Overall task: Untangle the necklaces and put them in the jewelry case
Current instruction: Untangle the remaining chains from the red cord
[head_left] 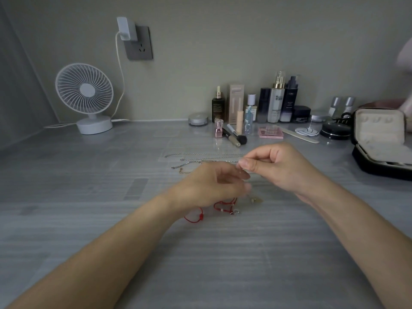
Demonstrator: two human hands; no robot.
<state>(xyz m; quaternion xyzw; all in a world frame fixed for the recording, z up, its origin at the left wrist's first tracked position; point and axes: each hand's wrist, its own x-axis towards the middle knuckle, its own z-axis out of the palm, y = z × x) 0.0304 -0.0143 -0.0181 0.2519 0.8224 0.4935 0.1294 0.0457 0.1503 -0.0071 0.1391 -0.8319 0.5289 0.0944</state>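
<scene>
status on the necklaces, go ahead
Right hand pinches a fine chain, left hand seems to pinch it too, pendant dangling. Silver chains laid out behind, red cord under left hand. Jewelry case open at right, nothing blocking.

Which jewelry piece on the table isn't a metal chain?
The red cord, lying just under the left hand; the others, farther back, are thin silver chains.

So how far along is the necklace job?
Done: thin silver chains lie straightened on the grey table. In hand: right hand pinches a fine pendant chain; left hand, blurred, works at it. Left: red cord necklace looped on the table; open black jewelry case shows no necklaces.
</scene>
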